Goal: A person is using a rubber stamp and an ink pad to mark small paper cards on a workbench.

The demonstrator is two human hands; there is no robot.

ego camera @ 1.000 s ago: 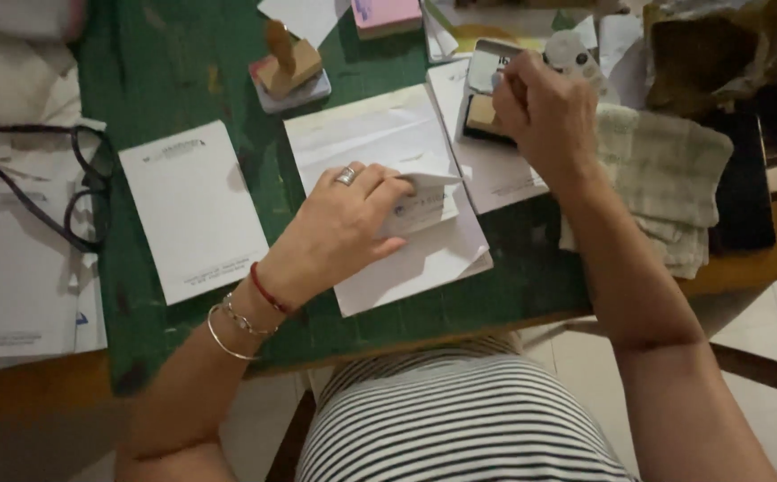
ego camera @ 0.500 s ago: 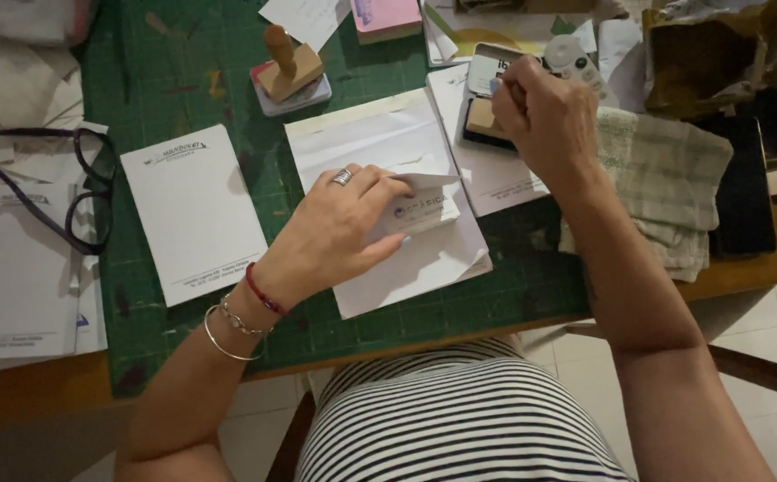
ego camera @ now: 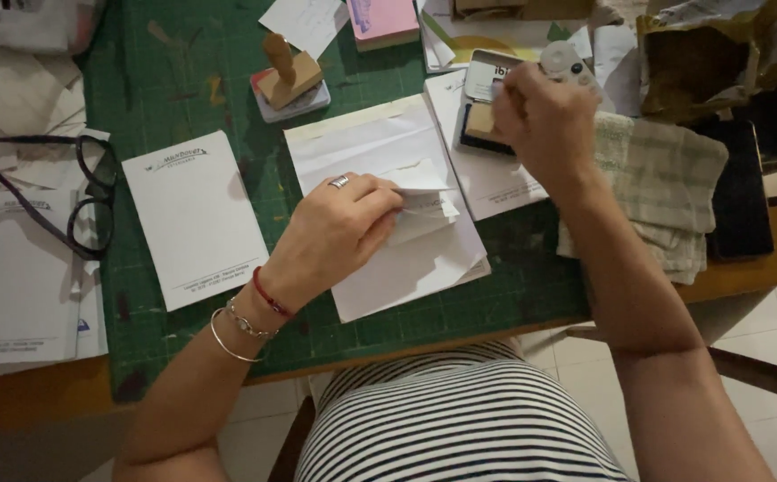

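Observation:
My left hand (ego camera: 339,234) rests on a stack of white sheets (ego camera: 406,259) on the green cutting mat (ego camera: 183,80). Its thumb and fingers pinch a small folded white paper (ego camera: 424,192) there. My right hand (ego camera: 545,120) is curled into a fist over an open ink pad (ego camera: 479,114) at the upper right. It seems to grip a small stamp, which the fingers mostly hide. A round white cap (ego camera: 563,60) shows just above the knuckles.
A wooden-handled stamp (ego camera: 286,76) stands on a small tray at the back. A white printed notepad (ego camera: 194,214) lies left of the sheets, with black glasses (ego camera: 85,201) and more papers (ego camera: 14,277) further left. A folded checked cloth (ego camera: 665,183) and a pink pad (ego camera: 381,18) lie to the right and back.
My left hand's fingers have folded the small paper a little further. My right hand stays over the ink pad with only a slight shift.

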